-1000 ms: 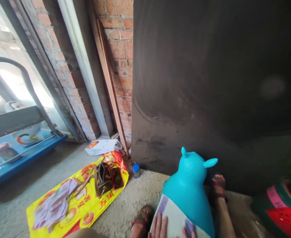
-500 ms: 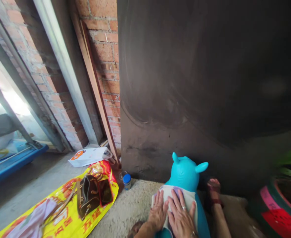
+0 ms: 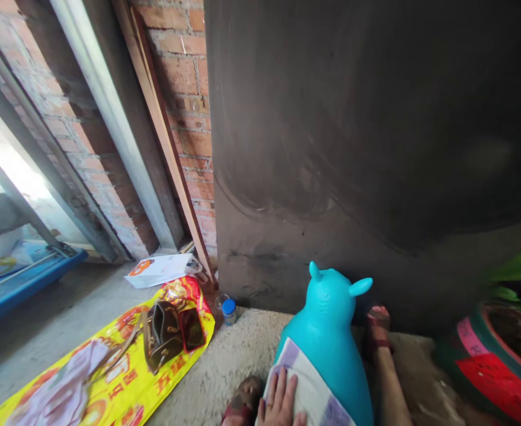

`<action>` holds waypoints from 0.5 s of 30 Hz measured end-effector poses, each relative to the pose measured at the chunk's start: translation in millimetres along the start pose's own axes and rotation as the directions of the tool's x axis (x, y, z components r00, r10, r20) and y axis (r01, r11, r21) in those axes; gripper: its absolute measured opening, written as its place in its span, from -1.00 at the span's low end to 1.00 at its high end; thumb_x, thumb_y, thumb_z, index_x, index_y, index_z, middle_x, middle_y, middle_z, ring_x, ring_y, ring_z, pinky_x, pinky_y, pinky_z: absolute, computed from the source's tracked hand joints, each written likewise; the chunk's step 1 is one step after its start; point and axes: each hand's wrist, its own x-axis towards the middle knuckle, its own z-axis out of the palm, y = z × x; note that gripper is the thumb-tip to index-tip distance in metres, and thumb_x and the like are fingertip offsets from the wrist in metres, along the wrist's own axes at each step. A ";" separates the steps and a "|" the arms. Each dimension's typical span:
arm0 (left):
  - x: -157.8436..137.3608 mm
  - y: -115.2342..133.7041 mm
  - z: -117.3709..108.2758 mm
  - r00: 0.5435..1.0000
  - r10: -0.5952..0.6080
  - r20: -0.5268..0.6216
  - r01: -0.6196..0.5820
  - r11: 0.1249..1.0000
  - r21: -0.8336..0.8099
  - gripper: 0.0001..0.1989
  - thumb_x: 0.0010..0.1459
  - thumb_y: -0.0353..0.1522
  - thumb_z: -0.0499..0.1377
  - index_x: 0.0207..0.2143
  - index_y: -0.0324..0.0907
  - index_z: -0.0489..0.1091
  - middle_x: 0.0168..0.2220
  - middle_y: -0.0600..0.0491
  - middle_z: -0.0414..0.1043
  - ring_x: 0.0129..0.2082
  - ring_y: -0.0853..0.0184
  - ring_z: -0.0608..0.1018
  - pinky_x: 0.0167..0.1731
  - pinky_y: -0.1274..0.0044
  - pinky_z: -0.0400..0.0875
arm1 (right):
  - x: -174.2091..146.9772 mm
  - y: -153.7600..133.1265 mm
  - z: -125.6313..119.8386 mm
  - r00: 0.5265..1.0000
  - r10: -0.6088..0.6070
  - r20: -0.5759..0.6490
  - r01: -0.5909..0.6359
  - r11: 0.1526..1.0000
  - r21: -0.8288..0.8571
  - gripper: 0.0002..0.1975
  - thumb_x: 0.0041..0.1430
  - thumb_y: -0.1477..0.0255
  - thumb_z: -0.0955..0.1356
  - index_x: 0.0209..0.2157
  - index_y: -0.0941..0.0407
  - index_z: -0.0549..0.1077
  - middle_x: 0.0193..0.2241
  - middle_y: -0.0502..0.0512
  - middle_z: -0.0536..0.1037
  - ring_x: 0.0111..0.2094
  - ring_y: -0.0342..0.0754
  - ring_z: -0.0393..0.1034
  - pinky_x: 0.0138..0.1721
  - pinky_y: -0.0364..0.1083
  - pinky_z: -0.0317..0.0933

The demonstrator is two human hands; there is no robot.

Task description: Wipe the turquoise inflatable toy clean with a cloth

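Left hand (image 3: 280, 401) pressed flat, fingers spread, on the white cloth (image 3: 307, 387) over the turquoise animal toy (image 3: 331, 337).
Right hand was out of view; wiping well probably meant firm, even strokes, with the toy between the sandalled feet, the brown bag (image 3: 163, 334) at nine o'clock.

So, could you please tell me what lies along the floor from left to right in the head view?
Blue tray → yellow sheet → brown bag → blue-capped jar → left hand → teal toy → pot.
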 end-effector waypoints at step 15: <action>-9.7 8.7 1.8 0.994 -0.050 -0.095 0.061 0.992 0.114 -0.43 0.21 -0.27 -0.12 0.27 0.00 -0.07 0.35 0.11 -0.15 0.34 0.19 0.03 0.23 0.10 0.15 | -164.9 -90.0 42.2 0.998 0.059 0.020 -0.059 0.998 0.032 -0.55 0.25 0.09 0.23 0.07 0.01 0.37 0.17 0.19 0.31 0.16 0.25 0.19 0.08 0.26 0.19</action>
